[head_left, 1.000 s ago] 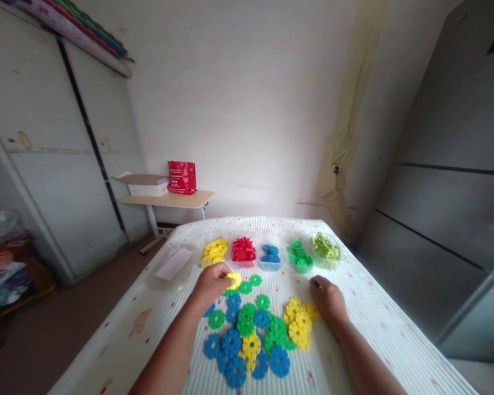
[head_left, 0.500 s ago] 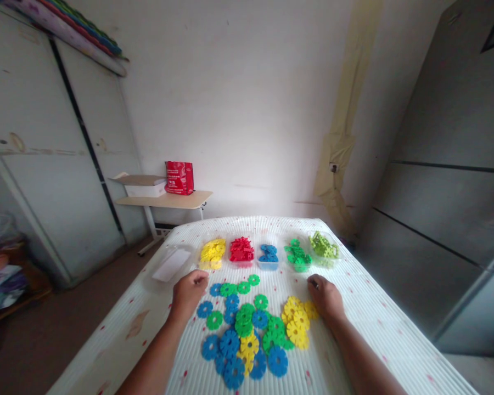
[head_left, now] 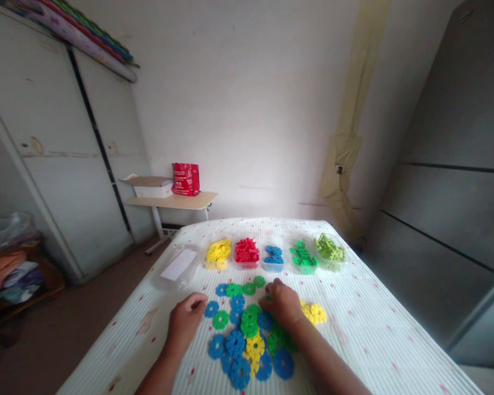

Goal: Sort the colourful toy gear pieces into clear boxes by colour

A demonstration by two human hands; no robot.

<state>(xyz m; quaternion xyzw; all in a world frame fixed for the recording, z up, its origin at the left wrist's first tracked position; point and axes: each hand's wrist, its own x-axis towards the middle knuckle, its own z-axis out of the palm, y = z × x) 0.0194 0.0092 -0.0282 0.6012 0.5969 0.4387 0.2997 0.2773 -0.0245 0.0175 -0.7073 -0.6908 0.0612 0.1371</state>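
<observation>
My left hand [head_left: 186,318] rests at the left of the loose pieces, fingers curled in and nothing visible in them. Beside its fingertips lies a blue notched plastic disc [head_left: 211,309]. My right hand [head_left: 283,303] is over the middle of the spread, its thumb and fingers closed round a green notched disc [head_left: 268,298], mostly covered by the hand. Loose blue discs [head_left: 235,344], green discs [head_left: 250,321] and yellow discs [head_left: 255,346] overlap in front of me. More yellow discs [head_left: 318,313] lie partly hidden behind my right hand.
Along the back stand clear tubs of yellow pieces [head_left: 218,252], red pieces [head_left: 247,250], blue pieces [head_left: 274,254], green pieces [head_left: 303,256] and light green pieces [head_left: 330,249]. A clear lid with a white label [head_left: 178,265] lies left. A red bag [head_left: 185,179] stands on a side table.
My left hand let go of a yellow disc at the yellow tub, then drew back toward me. My right hand moved left from beside the yellow discs to a green disc.
</observation>
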